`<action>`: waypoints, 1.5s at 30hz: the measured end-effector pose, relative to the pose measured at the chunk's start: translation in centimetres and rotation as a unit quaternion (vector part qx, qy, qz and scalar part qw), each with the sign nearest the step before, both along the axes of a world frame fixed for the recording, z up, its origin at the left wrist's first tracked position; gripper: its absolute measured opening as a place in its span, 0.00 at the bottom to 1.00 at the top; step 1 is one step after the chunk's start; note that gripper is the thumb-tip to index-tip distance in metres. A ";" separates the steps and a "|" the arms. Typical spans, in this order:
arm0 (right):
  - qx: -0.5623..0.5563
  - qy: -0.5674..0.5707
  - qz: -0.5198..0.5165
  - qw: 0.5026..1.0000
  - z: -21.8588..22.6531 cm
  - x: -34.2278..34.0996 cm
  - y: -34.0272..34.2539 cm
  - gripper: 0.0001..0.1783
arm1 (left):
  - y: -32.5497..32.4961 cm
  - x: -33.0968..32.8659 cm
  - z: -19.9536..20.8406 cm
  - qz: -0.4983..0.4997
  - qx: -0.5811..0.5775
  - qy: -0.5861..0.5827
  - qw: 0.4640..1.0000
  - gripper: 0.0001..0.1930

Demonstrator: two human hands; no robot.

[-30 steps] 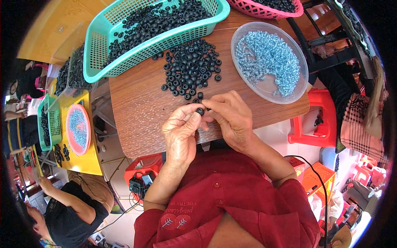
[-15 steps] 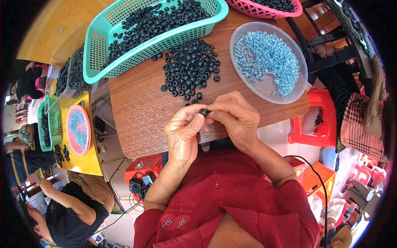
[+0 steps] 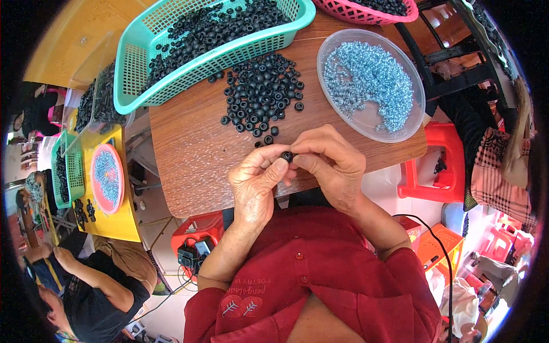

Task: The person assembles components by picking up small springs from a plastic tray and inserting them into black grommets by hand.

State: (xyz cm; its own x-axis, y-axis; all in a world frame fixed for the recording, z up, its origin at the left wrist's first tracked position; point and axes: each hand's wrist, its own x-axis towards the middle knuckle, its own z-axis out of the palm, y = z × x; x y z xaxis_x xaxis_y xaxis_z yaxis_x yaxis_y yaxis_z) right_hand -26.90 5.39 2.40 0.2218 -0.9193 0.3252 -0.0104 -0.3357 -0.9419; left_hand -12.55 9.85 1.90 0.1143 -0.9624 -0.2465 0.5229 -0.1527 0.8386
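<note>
Both hands pinching same small black rubber ring (image 3: pixel 287 155): left hand (image 3: pixel 257 186) fingertips on one side, right hand (image 3: pixel 331 166) on other, held just above edge of brown wooden table (image 3: pixel 194 148). Loose heap of black rings (image 3: pixel 260 94) just beyond grip, clear oval plastic tray of silvery-blue screws (image 3: pixel 372 80) beyond-right. Honestly, tiny part at table edge: pinch slips, ring probably drops to floor.

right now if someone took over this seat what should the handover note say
Left hand and right hand: both pinch one small black ring between the fingertips, just above the wooden table.
Things: loose pile of black rings ahead of the hands; more in the teal basket; clear tray of small silvery screws to the right.
Done: one ring picked up.
Left: the loose pile and the basket's contents lie untouched.
</note>
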 end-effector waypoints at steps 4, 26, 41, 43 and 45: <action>-0.008 0.001 -0.003 1.000 0.1 0.0 0.0 0.11 | 0.1 0.0 -0.3 -0.003 -0.015 -0.012 1.000 0.11; 0.115 -0.098 -0.003 0.989 0.4 -0.6 0.9 0.07 | -0.4 0.1 0.2 -0.072 0.042 0.084 0.993 0.11; 0.006 0.024 0.007 1.000 -0.2 -1.7 -0.2 0.08 | -0.8 0.2 0.1 -0.116 0.086 0.121 0.982 0.11; 0.017 0.011 0.006 1.000 -0.4 -1.7 -0.1 0.08 | -0.9 0.0 0.1 -0.110 0.084 0.115 0.984 0.11; 0.028 -0.002 0.005 1.000 -0.4 -1.6 -0.1 0.09 | -0.9 -0.2 0.1 -0.095 0.074 0.110 0.987 0.11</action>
State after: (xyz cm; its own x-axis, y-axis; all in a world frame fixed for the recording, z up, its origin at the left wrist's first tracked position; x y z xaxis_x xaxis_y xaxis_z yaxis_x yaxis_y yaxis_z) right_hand -28.51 5.32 2.02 0.2300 -0.9339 0.2736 -0.0040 -0.2821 -0.9594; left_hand -12.77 8.98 2.03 -0.1365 -0.9127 -0.3851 0.6403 -0.3780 0.6687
